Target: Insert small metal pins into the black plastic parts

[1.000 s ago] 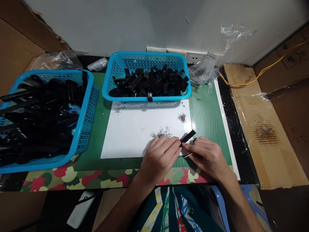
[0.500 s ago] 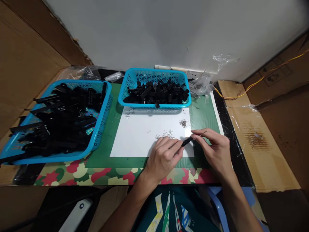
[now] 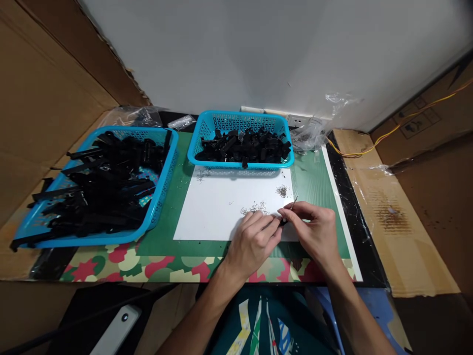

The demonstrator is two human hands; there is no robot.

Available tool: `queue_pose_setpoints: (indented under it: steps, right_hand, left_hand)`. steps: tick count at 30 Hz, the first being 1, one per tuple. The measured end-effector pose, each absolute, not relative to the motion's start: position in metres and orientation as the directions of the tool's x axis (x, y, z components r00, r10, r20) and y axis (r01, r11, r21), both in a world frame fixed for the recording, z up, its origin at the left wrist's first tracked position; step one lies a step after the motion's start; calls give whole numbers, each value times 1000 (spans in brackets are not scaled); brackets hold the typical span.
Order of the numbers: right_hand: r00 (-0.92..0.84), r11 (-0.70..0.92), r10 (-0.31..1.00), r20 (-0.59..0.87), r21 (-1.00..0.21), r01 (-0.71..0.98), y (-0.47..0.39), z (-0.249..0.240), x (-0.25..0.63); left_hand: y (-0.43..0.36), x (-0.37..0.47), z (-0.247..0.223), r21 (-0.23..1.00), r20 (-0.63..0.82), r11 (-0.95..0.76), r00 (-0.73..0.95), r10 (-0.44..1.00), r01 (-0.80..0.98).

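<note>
My left hand (image 3: 254, 239) is closed on a small black part (image 3: 284, 222) above the lower right of a white sheet (image 3: 214, 207). My right hand (image 3: 314, 227) pinches a thin metal tool (image 3: 294, 202), its fingertips meeting the black part, most of which the fingers cover. Just beyond my left hand lies a loose pile of thin wire pieces (image 3: 254, 208). A darker small pile (image 3: 282, 191) sits near the sheet's right edge, and a few more wire bits (image 3: 202, 173) are at its top left.
A blue basket (image 3: 246, 165) of small black parts stands behind the sheet. At the left is a larger blue basket (image 3: 159, 197) with long black parts. Plastic bags (image 3: 308, 135), a wall socket (image 3: 298, 120) and yellow cable (image 3: 380, 139) are at the back right.
My right hand has moved left, closer to my left hand, and the tool now points more upright. The black part is more covered by fingers. The view has shifted slightly.
</note>
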State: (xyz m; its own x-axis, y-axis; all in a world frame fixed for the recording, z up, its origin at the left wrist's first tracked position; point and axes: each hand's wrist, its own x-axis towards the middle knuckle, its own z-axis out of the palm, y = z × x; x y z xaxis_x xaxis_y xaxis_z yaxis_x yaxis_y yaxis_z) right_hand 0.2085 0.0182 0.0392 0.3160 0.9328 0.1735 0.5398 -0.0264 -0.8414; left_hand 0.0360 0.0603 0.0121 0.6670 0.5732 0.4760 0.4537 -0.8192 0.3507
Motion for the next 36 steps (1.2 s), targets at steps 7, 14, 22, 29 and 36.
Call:
queue_pose_setpoints:
  steps: [7, 14, 22, 29, 36]
  right_hand:
    - [276, -39, 948, 157, -805, 592, 20, 45, 208]
    - [260, -112, 965, 38, -837, 536, 26, 52, 212]
    - [287, -108, 956, 69, -822, 559, 24, 51, 209]
    - [247, -56, 957, 154, -735, 676, 22, 49, 208]
    - [215, 49, 927, 309, -666, 744, 16, 41, 206]
  left_hand:
    - [59, 36, 11, 340, 465, -821, 676, 571, 459]
    - [59, 36, 10, 335, 477, -824, 672, 567, 458]
    - [59, 36, 11, 349, 450, -815, 680, 579, 463]
    - [58, 35, 10, 353, 419, -811, 696, 583, 467]
    - [57, 34, 8, 404, 389, -794, 700, 599, 455]
